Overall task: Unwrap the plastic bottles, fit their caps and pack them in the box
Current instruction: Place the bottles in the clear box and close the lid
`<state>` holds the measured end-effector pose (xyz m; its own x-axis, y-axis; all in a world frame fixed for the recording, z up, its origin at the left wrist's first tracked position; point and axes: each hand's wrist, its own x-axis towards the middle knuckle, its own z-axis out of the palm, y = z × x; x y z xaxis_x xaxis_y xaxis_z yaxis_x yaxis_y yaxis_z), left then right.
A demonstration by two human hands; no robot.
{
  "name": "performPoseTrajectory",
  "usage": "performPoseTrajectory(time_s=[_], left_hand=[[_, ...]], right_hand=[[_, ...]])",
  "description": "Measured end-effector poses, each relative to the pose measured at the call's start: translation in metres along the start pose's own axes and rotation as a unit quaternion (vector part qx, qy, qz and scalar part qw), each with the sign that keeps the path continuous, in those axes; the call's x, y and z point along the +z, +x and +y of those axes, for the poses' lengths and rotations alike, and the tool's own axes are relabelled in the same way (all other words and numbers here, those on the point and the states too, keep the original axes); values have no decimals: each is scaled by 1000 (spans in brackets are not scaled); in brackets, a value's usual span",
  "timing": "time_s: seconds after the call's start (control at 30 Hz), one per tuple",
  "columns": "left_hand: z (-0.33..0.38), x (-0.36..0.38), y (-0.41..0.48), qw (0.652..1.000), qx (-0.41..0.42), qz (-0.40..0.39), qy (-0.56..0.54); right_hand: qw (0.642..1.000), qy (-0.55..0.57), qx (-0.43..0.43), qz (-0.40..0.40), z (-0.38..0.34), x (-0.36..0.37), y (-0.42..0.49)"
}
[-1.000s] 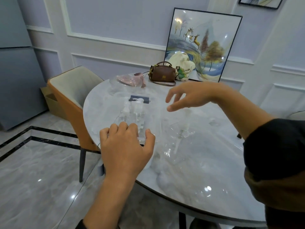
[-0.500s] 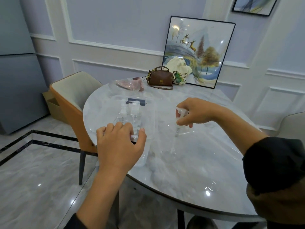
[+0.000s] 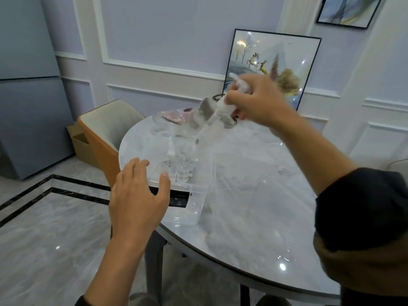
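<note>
A clear plastic box sits at the near left edge of the marble table, with clear bottles standing inside it. My left hand hovers over the box's near left side, fingers spread, holding nothing. My right hand is raised above the far side of the table, closed on a white pump cap whose long dip tube hangs down to the left, blurred by motion, with clear wrapping around it.
An orange and cream chair stands left of the table. A pink item in clear wrap lies at the table's far edge. A framed picture leans on the wall behind. A cardboard box sits on the floor.
My right hand has lifted the pump cap up off the table and toward the left. My left hand has let go of the box and opened.
</note>
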<state>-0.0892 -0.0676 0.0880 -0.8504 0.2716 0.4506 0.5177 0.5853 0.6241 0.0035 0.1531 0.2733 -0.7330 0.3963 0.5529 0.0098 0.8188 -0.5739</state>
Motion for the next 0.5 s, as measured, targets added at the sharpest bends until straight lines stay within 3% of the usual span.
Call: performPoseTrajectory(time_s=[0.23, 0.4, 0.5], left_hand=[[-4, 1, -3, 999, 8, -21, 30], [-4, 2, -2, 999, 12, -30, 37], [-5, 3, -1, 999, 14, -32, 35]], right_hand=[[988, 10, 82, -130, 23, 101, 4], [957, -5, 182, -225, 44, 124, 8], [961, -67, 149, -224, 51, 130, 9]])
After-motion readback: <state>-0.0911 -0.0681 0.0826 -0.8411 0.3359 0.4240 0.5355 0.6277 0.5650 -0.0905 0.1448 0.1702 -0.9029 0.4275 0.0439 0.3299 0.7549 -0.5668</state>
